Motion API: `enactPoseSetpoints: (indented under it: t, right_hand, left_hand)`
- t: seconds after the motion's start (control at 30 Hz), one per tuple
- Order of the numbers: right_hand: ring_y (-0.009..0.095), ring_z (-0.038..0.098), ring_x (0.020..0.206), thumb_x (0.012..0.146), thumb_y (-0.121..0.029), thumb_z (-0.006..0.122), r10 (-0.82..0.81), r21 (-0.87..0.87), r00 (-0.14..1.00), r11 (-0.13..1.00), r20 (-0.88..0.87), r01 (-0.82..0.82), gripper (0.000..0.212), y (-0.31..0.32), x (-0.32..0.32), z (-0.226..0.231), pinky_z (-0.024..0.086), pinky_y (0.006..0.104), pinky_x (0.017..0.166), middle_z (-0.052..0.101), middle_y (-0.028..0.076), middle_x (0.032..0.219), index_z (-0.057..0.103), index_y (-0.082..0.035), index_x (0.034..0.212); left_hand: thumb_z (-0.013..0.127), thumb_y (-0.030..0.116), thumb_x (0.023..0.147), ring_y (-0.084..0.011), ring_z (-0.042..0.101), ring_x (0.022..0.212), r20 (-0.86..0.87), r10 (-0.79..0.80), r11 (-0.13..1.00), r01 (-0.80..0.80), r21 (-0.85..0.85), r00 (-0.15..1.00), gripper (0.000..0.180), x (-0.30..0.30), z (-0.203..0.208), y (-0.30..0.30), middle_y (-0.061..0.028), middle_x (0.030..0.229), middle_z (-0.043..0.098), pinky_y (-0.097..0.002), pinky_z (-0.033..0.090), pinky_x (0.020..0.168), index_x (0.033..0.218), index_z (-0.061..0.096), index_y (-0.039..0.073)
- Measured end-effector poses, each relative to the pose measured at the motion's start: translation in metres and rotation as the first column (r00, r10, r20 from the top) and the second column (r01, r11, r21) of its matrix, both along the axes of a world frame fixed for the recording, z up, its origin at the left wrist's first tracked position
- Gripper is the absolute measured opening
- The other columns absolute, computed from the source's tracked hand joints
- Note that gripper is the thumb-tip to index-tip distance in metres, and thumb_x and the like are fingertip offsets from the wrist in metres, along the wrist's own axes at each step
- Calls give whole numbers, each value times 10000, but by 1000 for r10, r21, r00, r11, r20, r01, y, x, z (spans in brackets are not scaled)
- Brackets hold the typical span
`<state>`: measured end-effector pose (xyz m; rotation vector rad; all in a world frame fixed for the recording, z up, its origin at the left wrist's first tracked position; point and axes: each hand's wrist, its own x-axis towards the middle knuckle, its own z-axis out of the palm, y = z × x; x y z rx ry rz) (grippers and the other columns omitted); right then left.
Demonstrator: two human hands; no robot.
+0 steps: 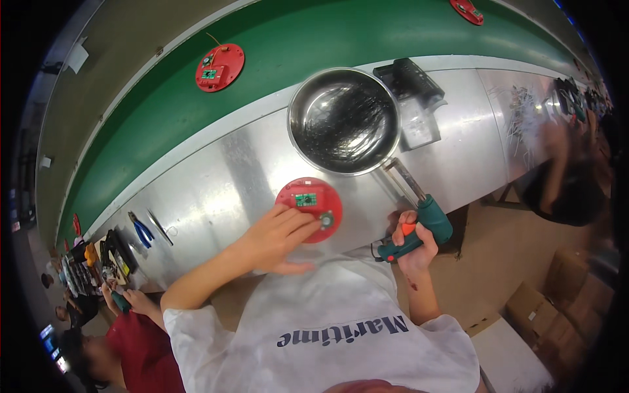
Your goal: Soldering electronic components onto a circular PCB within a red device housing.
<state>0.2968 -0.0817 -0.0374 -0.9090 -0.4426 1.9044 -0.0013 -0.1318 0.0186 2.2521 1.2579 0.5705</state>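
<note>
My left hand [278,237] rests on a round red plastic disc [332,196] lying on the metal table. Its fingers stretch over the lower left of the disc, with the thumb apart. A green circuit board [305,200] and a small round metallic part [325,220] sit on the disc; the fingertips are close to that part. My right hand [415,243] is closed round the handle of a dark green pistol-grip power tool [435,219] with an orange trigger. The tool's metal front end points up and left, toward a steel pan [344,121] with a dark interior.
Behind the pan's right side stand a black device [409,82] and a clear box [419,124]. Other red discs [221,67] lie on the green surface [144,124]. Blue-handled pliers [140,230] are at left. Co-workers sit at both sides; cardboard boxes [540,314] stand at lower right.
</note>
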Motion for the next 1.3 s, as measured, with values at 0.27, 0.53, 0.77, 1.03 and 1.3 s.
enactPoseSetpoints:
  t: [0.27, 0.53, 0.77, 1.03, 1.3]
  right_hand:
    - [168, 514, 565, 813, -238, 552, -3, -8, 1000, 1000, -4, 3, 243, 1, -1, -2, 406, 290, 562, 530, 112, 970, 511, -27, 927]
    - [167, 500, 564, 802, -269, 562, -13, -19, 999, 1000, -33, 13, 276, 0, -1, -4, 380, 287, 539, 520, 93, 970, 502, -29, 924]
    - [163, 503, 572, 811, -273, 561, 1, -12, 1000, 1000, -25, -2, 275, 0, 1, -4, 388, 277, 551, 510, 91, 973, 497, -32, 926]
    - [173, 554, 687, 849, -135, 577, 178, 37, 972, 982, 153, -185, 211, 2, -19, 21, 448, 285, 609, 531, 105, 1009, 512, -20, 1014]
    - [188, 596, 808, 743, 34, 631, 475, -20, 879, 880, 35, -474, 320, 4, -69, 49, 481, 290, 691, 544, 103, 1027, 532, -13, 1043]
  left_hand:
    - [708, 112, 725, -286, 575, 913, 158, 315, 891, -349, 290, 936, 264, 23, -7, 114, -88, 960, 605, -373, 452, 760, 974, 648, 49]
    - [698, 82, 718, -262, 551, 880, 56, 251, 892, -254, 374, 966, 131, 32, -21, 163, -72, 876, 576, -374, 430, 785, 840, 679, 37]
    - [726, 49, 682, -236, 549, 674, 310, 346, 810, -449, 377, 885, 143, 35, -4, 124, -48, 812, 563, -336, 437, 598, 817, 685, 67]
    - [778, -41, 556, -116, 348, 477, 131, -33, 674, -75, 735, 991, 171, 52, 24, 9, 16, 598, 414, -258, 243, 438, 679, 676, 20]
    - [832, 30, 593, -115, 394, 514, 98, 61, 730, -111, 674, 993, 225, 52, 13, -38, 11, 654, 414, -257, 299, 471, 779, 705, 30]
